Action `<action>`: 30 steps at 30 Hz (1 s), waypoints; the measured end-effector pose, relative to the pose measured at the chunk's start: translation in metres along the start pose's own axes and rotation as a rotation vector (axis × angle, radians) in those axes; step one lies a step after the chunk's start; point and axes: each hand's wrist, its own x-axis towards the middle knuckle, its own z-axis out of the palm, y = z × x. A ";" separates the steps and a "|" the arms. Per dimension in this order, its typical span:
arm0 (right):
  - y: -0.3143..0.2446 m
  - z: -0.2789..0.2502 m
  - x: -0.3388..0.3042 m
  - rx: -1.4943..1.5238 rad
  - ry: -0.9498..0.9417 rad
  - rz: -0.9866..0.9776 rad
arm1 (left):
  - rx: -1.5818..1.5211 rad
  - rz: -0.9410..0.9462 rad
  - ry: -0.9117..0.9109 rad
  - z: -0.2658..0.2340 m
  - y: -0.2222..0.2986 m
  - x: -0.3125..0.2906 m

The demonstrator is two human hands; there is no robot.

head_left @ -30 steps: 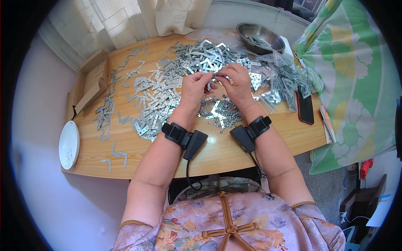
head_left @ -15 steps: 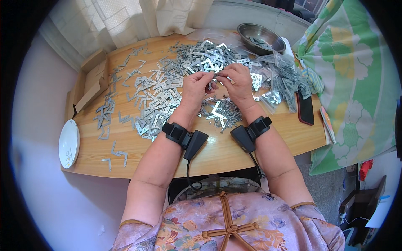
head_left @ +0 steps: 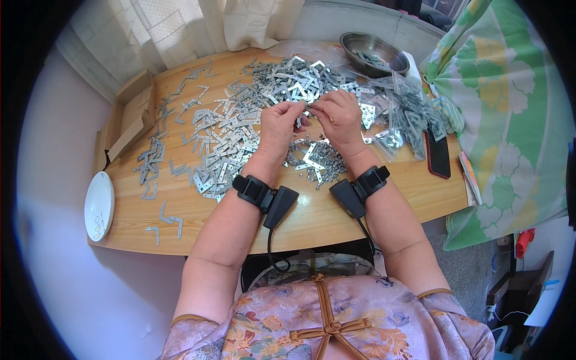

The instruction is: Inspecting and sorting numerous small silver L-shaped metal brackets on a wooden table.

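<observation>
My left hand (head_left: pixel 279 125) and my right hand (head_left: pixel 337 117) meet over the middle of the table, fingertips almost touching. Both are closed in a pinch on something small and dark that the fingers mostly hide; its kind cannot be made out. Beyond and to the left of them spreads a large heap of flat silver L-shaped corner brackets (head_left: pixel 231 144). Just below the hands lies a pile of small grey metal screws (head_left: pixel 330 161), with one L-shaped corner bracket (head_left: pixel 310 157) resting on it.
An open cardboard box (head_left: pixel 129 117) and a white plate (head_left: pixel 99 207) are at the left. A steel bowl (head_left: pixel 377 45) stands at the far right, near filled clear plastic bags (head_left: pixel 408 105). A dark phone (head_left: pixel 438 157) lies at the right edge, beside a green-and-white curtain (head_left: pixel 504 138).
Hardly anything differs. My hands stay together in the same place, with only a slight shift of the fingers.
</observation>
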 end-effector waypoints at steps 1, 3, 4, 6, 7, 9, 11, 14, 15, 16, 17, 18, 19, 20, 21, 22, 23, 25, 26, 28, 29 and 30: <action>-0.001 -0.001 0.000 -0.007 -0.004 -0.009 | 0.000 0.002 -0.002 0.000 0.000 -0.001; -0.001 -0.001 0.001 -0.025 -0.011 -0.021 | 0.001 0.003 -0.004 -0.001 0.000 -0.001; -0.001 -0.002 0.001 -0.043 -0.017 -0.033 | 0.002 0.003 -0.006 -0.001 0.000 -0.001; -0.001 -0.003 0.001 -0.049 -0.023 -0.033 | 0.002 0.002 -0.008 -0.001 0.000 0.000; -0.001 -0.004 0.002 -0.054 -0.028 -0.033 | 0.011 0.009 -0.001 0.000 0.000 -0.001; -0.002 -0.004 0.002 -0.056 -0.028 -0.030 | 0.019 0.016 0.006 0.001 0.000 -0.001; -0.003 -0.003 0.001 -0.057 -0.027 -0.027 | 0.028 0.018 0.032 0.002 0.001 -0.001; -0.004 -0.002 0.002 -0.043 -0.014 -0.027 | 0.029 0.024 0.036 0.001 0.000 0.000; -0.003 -0.001 0.001 -0.040 -0.015 -0.032 | 0.029 0.024 0.036 0.001 0.000 0.000; -0.003 -0.001 0.001 -0.037 -0.017 -0.037 | 0.029 0.026 0.033 0.001 0.000 0.000; -0.003 -0.001 0.001 -0.037 -0.017 -0.037 | 0.029 0.028 0.030 0.002 0.000 -0.001; -0.003 -0.001 0.002 -0.032 -0.017 -0.045 | 0.029 0.028 0.031 0.001 0.000 -0.001; -0.004 -0.001 0.002 -0.027 -0.016 -0.053 | 0.037 0.031 0.029 0.001 -0.001 0.000; -0.003 0.000 0.002 -0.026 -0.017 -0.053 | 0.046 0.035 0.028 0.000 -0.001 0.000; -0.003 0.000 0.002 -0.029 -0.019 -0.049 | 0.046 0.035 0.028 0.000 -0.001 0.000; -0.002 0.000 0.002 -0.031 -0.021 -0.044 | 0.045 0.036 0.025 0.001 -0.001 0.000; -0.002 -0.001 0.001 -0.031 -0.021 -0.044 | 0.044 0.036 0.022 0.001 -0.001 0.000; -0.002 -0.001 0.000 -0.055 -0.046 -0.007 | 0.040 0.033 0.020 0.001 0.000 0.000; -0.002 -0.001 0.000 -0.054 -0.046 -0.007 | 0.036 0.030 0.017 0.002 0.000 -0.001; -0.003 -0.002 0.001 -0.059 -0.045 0.000 | 0.034 0.029 0.019 0.001 0.000 -0.001; -0.003 -0.001 0.000 -0.059 -0.045 0.000 | 0.031 0.029 0.020 0.001 0.000 -0.001; -0.002 -0.001 0.000 -0.031 -0.033 0.029 | 0.031 0.029 0.019 0.002 0.000 -0.001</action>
